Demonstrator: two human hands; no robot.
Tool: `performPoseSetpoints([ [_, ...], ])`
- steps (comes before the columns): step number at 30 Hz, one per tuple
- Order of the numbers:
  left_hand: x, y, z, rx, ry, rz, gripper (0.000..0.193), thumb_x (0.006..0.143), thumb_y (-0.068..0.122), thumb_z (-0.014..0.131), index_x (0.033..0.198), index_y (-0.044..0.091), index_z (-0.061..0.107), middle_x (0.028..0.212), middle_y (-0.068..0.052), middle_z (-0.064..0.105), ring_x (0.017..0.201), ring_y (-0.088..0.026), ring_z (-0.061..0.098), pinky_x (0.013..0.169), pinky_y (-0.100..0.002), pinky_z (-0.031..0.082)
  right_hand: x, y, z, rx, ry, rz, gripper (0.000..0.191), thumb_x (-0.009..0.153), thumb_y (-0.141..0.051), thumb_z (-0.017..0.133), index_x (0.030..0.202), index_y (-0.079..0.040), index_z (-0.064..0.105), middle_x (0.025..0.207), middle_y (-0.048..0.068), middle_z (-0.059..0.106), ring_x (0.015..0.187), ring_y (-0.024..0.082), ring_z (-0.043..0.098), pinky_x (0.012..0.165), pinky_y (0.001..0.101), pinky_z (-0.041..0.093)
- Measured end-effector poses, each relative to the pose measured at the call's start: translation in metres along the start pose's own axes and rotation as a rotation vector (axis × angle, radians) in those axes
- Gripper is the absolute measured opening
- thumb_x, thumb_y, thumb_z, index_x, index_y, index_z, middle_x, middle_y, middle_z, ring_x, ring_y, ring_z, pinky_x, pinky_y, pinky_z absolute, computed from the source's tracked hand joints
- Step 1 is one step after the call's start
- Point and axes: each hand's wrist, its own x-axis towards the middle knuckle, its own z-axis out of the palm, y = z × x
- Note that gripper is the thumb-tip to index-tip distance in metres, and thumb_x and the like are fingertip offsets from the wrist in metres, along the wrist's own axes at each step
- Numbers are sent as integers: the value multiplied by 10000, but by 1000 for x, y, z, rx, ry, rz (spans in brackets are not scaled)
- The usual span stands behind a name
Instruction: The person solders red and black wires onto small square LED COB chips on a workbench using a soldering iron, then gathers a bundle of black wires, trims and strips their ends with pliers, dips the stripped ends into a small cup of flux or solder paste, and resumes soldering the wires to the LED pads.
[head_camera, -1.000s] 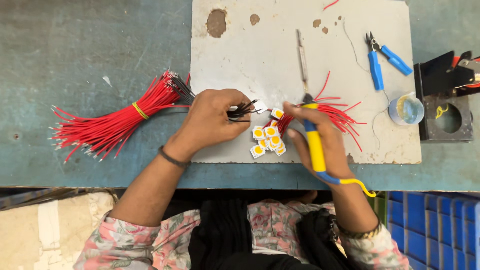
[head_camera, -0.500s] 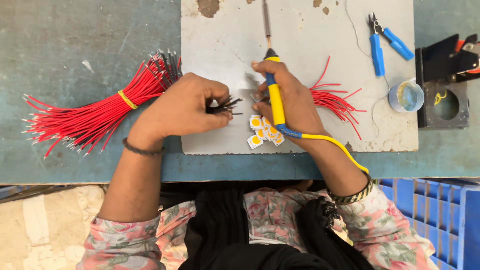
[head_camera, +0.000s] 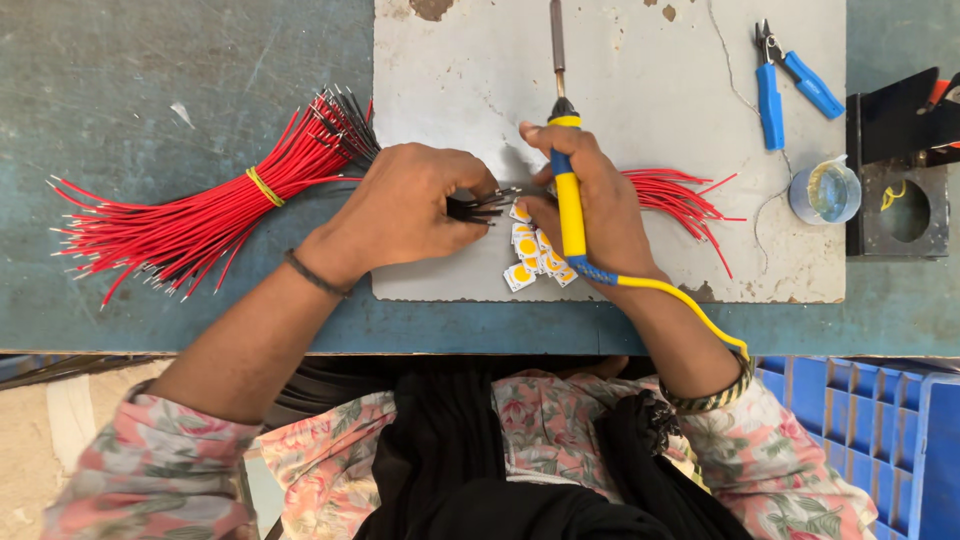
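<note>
My left hand (head_camera: 405, 210) is closed around a small bunch of black wires (head_camera: 478, 207) whose ends point right. My right hand (head_camera: 595, 205) grips a soldering iron (head_camera: 567, 180) with a blue and yellow handle, its metal tip pointing away from me up the grey metal plate (head_camera: 640, 90). The fingertips of both hands meet over a cluster of small white and yellow square chips (head_camera: 533, 255) lying on the plate. A loose bunch of short red wires (head_camera: 680, 200) lies just right of my right hand.
A large bundle of red wires (head_camera: 200, 215) tied with a yellow band lies at left on the blue-green worktop (head_camera: 150, 90). Blue-handled pliers (head_camera: 785, 80), a small round tin (head_camera: 825, 192) and a black stand (head_camera: 900, 170) sit at right. Blue crates (head_camera: 860, 420) stand below the table edge.
The view has shifted, so everything sits lower in frame. My right hand has turned the soldering iron from tip-down and slanted to nearly upright, tip pointing away. My hands stay together over the chips.
</note>
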Motion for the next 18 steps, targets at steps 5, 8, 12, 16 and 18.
performPoseSetpoints([
  [5,-5,-6,5,-1,-14,32,251,740,114,751,986,70,730,936,-82,748,792,-308,710,658,-397,544,-16,0,0,11,55,-23,527,903,103,744,1328,-85,496,1316,86,700,939,183,782,790,279,635],
  [8,-5,-5,9,-46,-19,33,255,749,104,743,995,54,703,1001,-73,753,819,-298,719,673,-384,557,-21,4,4,35,70,-6,507,924,105,735,1329,-79,492,1358,91,689,991,191,788,824,283,643],
  [12,-5,2,14,-26,-31,55,349,716,118,746,1057,51,716,1010,-76,749,809,-297,718,655,-390,557,-23,6,8,2,101,1,502,938,98,741,1339,-73,491,1377,106,661,1007,192,787,823,277,648],
  [16,-1,4,16,64,-41,41,344,759,142,738,1096,73,730,994,-60,751,798,-307,709,631,-422,534,-22,7,8,-8,94,2,515,959,103,733,1358,-77,463,1444,110,637,1033,186,784,837,265,650],
  [18,1,4,18,98,-56,23,323,782,163,738,1094,81,729,962,-45,746,782,-306,705,611,-430,525,-23,7,6,-18,85,-15,533,950,108,732,1369,-76,458,1451,125,624,1041,192,780,835,270,646],
])
